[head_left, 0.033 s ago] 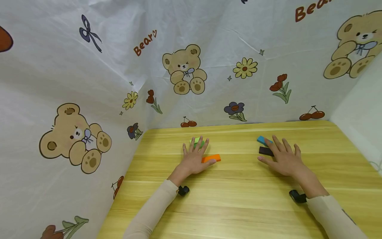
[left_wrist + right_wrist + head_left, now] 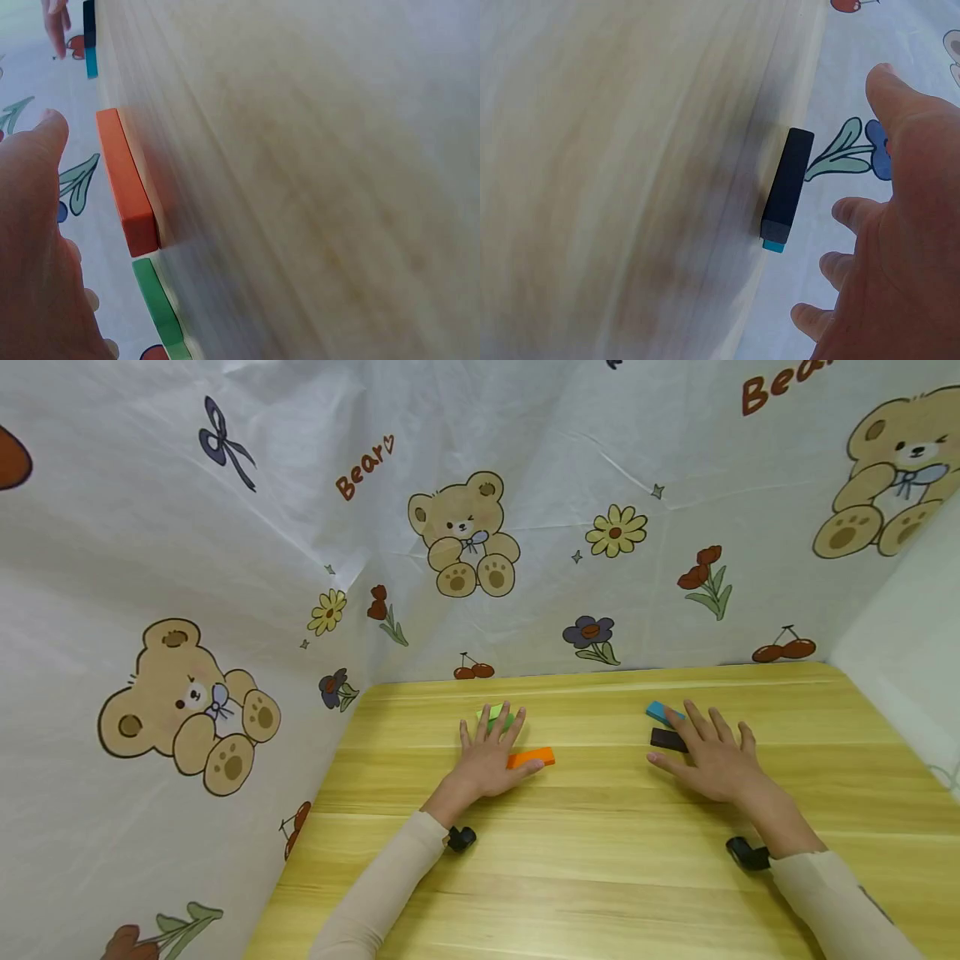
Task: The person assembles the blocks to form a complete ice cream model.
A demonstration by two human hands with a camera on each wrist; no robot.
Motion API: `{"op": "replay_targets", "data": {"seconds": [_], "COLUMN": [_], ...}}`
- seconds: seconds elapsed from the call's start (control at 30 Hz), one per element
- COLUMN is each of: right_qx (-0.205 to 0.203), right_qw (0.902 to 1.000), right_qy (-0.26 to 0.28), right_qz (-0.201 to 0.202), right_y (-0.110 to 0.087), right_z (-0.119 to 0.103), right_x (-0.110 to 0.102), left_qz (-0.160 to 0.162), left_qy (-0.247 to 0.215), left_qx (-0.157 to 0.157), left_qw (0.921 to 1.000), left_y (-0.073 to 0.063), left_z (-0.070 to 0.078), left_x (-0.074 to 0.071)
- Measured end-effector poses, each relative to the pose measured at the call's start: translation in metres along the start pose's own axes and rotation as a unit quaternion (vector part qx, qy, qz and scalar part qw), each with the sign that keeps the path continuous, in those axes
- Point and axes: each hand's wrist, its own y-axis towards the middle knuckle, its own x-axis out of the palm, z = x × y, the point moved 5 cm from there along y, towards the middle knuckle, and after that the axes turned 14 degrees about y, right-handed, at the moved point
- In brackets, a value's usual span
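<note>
With spread fingers, my left hand (image 2: 483, 767) hovers palm down over three small blocks at the left. The orange block (image 2: 538, 756) shows beside its thumb; a green block (image 2: 508, 722) and a light green block (image 2: 492, 712) lie partly hidden behind the fingers. In the left wrist view a gap separates the hand from the orange block (image 2: 126, 184). My right hand (image 2: 722, 767), its fingers also spread, hovers by a black block (image 2: 666, 740) and a blue block (image 2: 657, 712). The right wrist view shows the black block (image 2: 788, 184) apart from the fingers, mostly covering the blue one.
The blocks lie on a light wooden table (image 2: 592, 852). A pale cloth (image 2: 540, 460) printed with bears and flowers stands along the table's back and left edges, and a white wall (image 2: 900, 635) bounds the right. Black wrist cameras (image 2: 747, 853) sit under both wrists.
</note>
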Motion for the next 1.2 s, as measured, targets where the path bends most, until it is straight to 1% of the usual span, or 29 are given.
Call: {"op": "replay_targets", "data": {"seconds": [0.2, 0.4, 0.57, 0.63, 0.73, 0.83, 0.9, 1.0, 1.2], "right_qx": [0.002, 0.000, -0.022, -0.037, -0.055, -0.066, -0.071, -0.078, -0.077], "right_qw": [1.0000, 1.0000, 0.9994, 0.9985, 0.9973, 0.9964, 0.9959, 0.9955, 0.9961], "right_qy": [0.004, 0.004, -0.009, -0.010, -0.001, 0.006, 0.007, 0.012, 0.009], "right_qz": [0.002, 0.002, 0.025, 0.038, 0.049, 0.054, 0.055, 0.053, 0.041], "right_y": [-0.003, -0.002, 0.000, 0.001, 0.002, 0.002, 0.003, 0.003, 0.004], "right_z": [0.001, 0.003, 0.007, 0.007, 0.005, 0.003, 0.002, 0.000, 0.003], "right_x": [0.000, 0.000, -0.003, -0.005, -0.007, -0.011, -0.014, -0.017, -0.019], "left_qz": [-0.001, -0.001, 0.010, 0.021, 0.045, 0.073, 0.086, 0.090, 0.068], "left_qy": [-0.002, -0.009, -0.009, -0.018, -0.026, -0.034, -0.033, -0.027, -0.018], "left_qx": [0.003, 0.007, 0.018, 0.029, 0.057, 0.090, 0.107, 0.126, 0.150], "left_qw": [1.0000, 0.9999, 0.9997, 0.9992, 0.9970, 0.9927, 0.9899, 0.9877, 0.9862], "left_y": [0.000, -0.004, -0.007, -0.008, -0.009, -0.010, -0.011, -0.013, -0.015], "left_z": [0.003, 0.000, -0.002, -0.003, -0.004, -0.003, -0.002, -0.002, -0.002], "left_x": [0.001, 0.003, 0.000, -0.001, -0.004, -0.009, -0.013, -0.016, -0.017]}}
